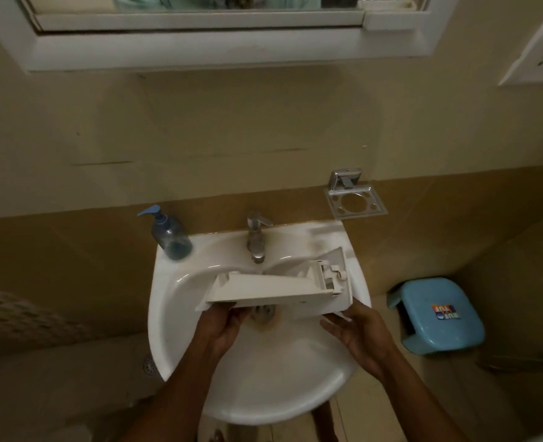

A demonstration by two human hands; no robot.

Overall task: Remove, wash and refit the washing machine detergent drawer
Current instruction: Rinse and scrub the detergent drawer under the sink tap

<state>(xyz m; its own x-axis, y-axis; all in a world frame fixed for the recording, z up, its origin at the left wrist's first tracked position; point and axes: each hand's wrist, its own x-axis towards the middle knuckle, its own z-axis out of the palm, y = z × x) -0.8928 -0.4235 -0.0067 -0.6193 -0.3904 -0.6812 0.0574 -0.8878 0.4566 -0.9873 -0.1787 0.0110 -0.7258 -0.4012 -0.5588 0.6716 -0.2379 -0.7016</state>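
Observation:
The white plastic detergent drawer (273, 290) lies sideways over the white sink basin (181, 317), its front panel pointing right and its underside facing me. My left hand (224, 327) grips the drawer's left end from below. My right hand (356, 327) holds the lower edge of its front panel at the right. The chrome tap (256, 236) stands just behind the drawer, and no water is visibly running from it. The drain (264, 312) shows under the drawer between my hands.
A blue pump soap bottle (168, 232) stands on the sink's back left rim. A chrome holder (353, 196) is fixed to the wall at right. A blue plastic stool (439, 317) sits on the floor right of the sink. A mirror cabinet (219, 43) hangs above.

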